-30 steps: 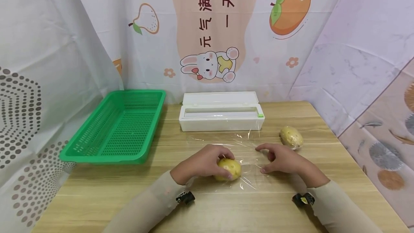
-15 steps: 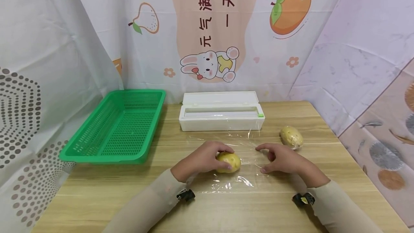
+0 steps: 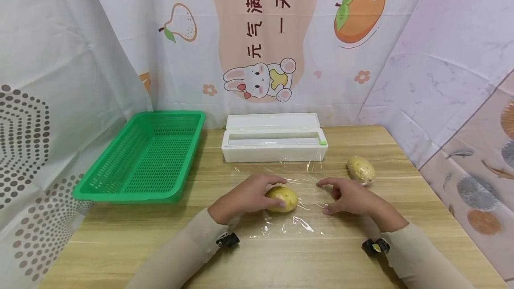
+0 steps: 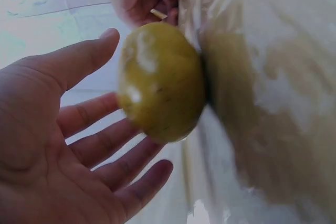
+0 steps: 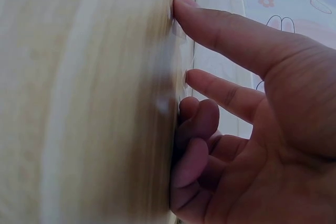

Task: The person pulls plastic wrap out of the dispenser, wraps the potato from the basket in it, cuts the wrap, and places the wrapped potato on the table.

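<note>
A yellow potato rests on a sheet of clear plastic wrap spread over the table. My left hand is around its left side, thumb and fingers spread. In the left wrist view, the fingers of that hand look loose beside the potato; whether a fingertip still touches it is hard to tell. My right hand presses the wrap's right side with thumb and index fingertips apart. In the right wrist view, the other fingers of this hand are bent against the tabletop.
Behind the hands stands a white wrap dispenser box with its lid raised; the film reaches toward it. A second, film-covered potato lies at the right. At the left sits a green perforated basket on the wooden table.
The potato has shifted slightly away from me and to the left on the wrap. My left hand's fingers have loosened from it. The right hand has stayed in place.
</note>
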`<state>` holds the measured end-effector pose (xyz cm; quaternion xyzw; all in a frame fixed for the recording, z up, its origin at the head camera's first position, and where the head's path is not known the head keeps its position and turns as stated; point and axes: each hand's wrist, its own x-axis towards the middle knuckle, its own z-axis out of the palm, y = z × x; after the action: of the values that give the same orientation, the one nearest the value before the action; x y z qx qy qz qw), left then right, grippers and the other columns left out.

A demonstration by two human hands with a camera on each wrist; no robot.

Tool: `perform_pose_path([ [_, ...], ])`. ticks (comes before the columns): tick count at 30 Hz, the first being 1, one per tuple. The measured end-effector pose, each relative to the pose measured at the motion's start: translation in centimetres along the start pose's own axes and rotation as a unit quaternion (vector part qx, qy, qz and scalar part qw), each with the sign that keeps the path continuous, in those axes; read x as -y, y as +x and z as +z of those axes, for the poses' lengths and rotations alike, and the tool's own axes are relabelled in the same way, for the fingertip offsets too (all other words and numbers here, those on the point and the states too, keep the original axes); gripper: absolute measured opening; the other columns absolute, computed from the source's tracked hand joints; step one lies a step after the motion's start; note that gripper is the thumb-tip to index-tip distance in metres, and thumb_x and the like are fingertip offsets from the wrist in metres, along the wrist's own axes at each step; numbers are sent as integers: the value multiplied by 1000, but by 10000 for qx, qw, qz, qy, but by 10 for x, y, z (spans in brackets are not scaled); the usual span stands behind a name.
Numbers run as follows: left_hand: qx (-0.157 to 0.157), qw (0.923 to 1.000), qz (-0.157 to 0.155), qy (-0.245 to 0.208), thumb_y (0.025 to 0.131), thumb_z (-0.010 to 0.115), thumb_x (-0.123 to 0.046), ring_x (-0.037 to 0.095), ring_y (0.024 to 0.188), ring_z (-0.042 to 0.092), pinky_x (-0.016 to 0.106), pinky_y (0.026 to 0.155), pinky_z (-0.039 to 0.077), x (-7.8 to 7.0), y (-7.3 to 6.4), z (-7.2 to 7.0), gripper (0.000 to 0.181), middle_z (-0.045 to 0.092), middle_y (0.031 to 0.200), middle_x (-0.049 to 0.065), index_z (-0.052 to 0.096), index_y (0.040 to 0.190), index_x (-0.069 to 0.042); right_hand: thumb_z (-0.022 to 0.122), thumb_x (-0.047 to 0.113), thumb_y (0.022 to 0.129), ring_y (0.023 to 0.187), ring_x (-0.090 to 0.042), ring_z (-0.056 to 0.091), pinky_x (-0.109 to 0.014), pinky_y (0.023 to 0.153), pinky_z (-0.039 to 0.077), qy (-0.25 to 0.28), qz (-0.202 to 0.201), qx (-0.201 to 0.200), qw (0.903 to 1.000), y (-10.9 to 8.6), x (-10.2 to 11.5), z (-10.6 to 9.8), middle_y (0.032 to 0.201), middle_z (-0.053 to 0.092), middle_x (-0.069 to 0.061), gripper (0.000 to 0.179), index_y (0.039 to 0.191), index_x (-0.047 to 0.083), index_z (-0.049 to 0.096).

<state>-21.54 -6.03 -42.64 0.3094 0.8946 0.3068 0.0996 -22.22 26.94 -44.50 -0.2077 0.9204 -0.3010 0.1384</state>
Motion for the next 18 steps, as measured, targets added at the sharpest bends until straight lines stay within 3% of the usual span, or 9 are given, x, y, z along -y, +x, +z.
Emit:
perform_pose_path([
  [5,-193,9992,-314,155,89,82,-38,24,126,61,45,105,51,6,-20,-14,56,66,137,1,63,137,-16,95,32,73,70,-13,49,-25,60,42,50,-55,19,10000,0,0,0,80,56,-3,75,138,17,63],
  [9,-172,9983,-492,247,88,83,-32,21,114,64,44,99,54,20,-40,-19,47,69,125,2,68,127,-12,94,29,74,73,-15,51,-26,62,45,204,-156,40,9997,-3,-2,-3,84,58,-6,77,141,14,60],
  [14,68,9983,-420,399,83,88,-31,16,93,62,33,86,53,35,-68,-25,27,68,97,-4,74,100,-16,91,29,79,76,-15,55,-25,64,49,579,-426,153,9973,-9,-3,-4,90,61,-9,79,146,11,54],
  [18,405,9978,-273,457,75,93,-36,13,81,57,26,74,48,41,-85,-29,28,63,86,-7,73,90,-22,90,30,81,72,-11,56,-24,61,50,616,-682,167,9956,-17,-1,-5,90,62,-8,74,145,11,56],
])
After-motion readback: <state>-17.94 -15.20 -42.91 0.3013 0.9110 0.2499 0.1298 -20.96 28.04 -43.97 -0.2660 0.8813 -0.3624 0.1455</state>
